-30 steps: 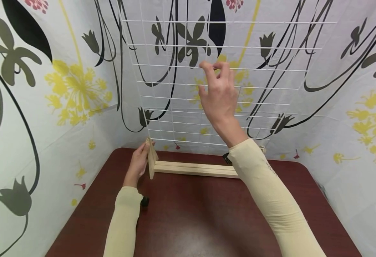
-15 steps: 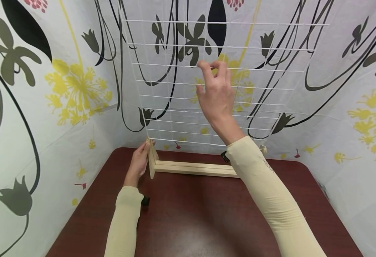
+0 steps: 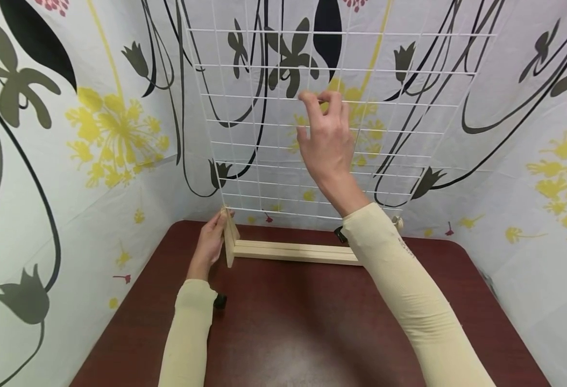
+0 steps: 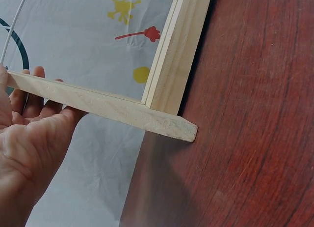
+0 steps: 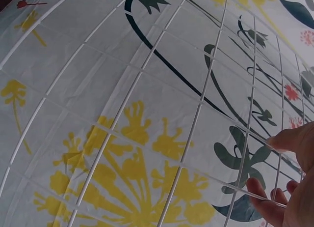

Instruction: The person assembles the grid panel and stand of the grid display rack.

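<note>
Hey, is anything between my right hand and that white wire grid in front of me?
Nothing visible: your right hand is at the white wire grid, fingers curled at its wires. Your left hand holds the wooden end piece, off to the lower left.

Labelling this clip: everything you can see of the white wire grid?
The white wire grid is a panel of thin crossed rods, apparently metal. It rises above the table, top cut off in the head view. Its lower left corner meets the wooden upright, held by the left hand. The right hand grips its wires higher up.
</note>
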A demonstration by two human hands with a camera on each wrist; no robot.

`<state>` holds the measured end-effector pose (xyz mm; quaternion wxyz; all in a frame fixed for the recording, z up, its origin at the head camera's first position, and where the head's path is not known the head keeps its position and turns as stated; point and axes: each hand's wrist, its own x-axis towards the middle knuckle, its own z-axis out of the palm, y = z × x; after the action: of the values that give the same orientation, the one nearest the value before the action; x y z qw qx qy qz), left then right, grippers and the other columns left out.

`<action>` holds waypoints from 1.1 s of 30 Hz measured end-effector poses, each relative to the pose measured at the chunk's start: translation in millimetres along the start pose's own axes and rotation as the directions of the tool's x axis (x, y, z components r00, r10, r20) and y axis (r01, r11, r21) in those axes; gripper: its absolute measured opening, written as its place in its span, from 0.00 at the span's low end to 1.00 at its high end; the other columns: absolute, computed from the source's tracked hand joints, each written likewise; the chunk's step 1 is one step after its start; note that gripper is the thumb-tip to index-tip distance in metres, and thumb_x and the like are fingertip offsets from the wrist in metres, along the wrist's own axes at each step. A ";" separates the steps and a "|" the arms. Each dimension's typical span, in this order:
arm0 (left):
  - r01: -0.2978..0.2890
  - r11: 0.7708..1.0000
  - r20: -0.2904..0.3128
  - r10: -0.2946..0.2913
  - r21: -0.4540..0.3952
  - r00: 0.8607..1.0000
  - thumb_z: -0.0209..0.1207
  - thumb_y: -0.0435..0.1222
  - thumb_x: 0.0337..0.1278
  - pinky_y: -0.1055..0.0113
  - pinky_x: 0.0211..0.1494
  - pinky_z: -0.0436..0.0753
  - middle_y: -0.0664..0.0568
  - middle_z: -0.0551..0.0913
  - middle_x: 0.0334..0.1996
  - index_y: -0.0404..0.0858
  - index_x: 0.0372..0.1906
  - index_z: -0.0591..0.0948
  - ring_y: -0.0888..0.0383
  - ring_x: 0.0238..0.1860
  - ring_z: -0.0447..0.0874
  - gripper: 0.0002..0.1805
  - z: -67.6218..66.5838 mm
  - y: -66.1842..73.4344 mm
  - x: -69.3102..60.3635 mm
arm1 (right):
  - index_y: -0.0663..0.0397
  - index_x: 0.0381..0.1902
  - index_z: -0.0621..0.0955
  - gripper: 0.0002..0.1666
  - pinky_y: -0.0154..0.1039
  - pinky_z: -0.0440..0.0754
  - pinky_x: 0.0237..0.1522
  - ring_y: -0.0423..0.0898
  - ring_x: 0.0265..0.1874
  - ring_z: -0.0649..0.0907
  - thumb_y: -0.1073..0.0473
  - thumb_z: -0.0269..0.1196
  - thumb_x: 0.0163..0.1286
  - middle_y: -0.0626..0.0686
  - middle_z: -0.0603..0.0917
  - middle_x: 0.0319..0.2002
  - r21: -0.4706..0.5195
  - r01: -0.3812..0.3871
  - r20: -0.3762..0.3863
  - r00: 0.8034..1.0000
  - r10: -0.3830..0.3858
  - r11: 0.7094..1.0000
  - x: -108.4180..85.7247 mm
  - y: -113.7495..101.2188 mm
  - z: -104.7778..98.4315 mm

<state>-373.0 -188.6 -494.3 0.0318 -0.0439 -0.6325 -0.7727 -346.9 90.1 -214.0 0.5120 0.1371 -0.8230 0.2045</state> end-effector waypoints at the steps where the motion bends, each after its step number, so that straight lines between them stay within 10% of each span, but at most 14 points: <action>1: 0.001 1.000 0.001 -0.001 -0.003 1.000 0.50 0.50 0.82 0.46 0.86 0.59 0.37 0.67 0.79 0.34 0.78 0.70 0.45 0.83 0.59 0.33 0.2 0.0 0.2 | 0.39 0.63 0.78 0.29 0.59 0.89 0.37 0.59 0.59 0.79 0.63 0.72 0.67 0.57 0.76 0.60 0.000 -0.001 0.001 1.000 0.001 1.000 0.2 0.2 0.1; 33: -0.006 1.000 -0.011 0.006 -0.012 1.000 0.49 0.50 0.82 0.45 0.85 0.62 0.40 0.70 0.79 0.31 0.78 0.68 0.47 0.82 0.62 0.34 1.0 -1.7 0.8 | 0.38 0.63 0.78 0.30 0.58 0.86 0.33 0.58 0.55 0.79 0.63 0.73 0.66 0.57 0.76 0.61 0.023 -0.009 0.030 1.000 0.008 1.000 -3.6 11.1 5.8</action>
<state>-373.9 -187.2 -495.7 0.0374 -0.0419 -0.6277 -0.7764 -354.7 97.1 -221.7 0.4972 0.1426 -0.8286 0.2141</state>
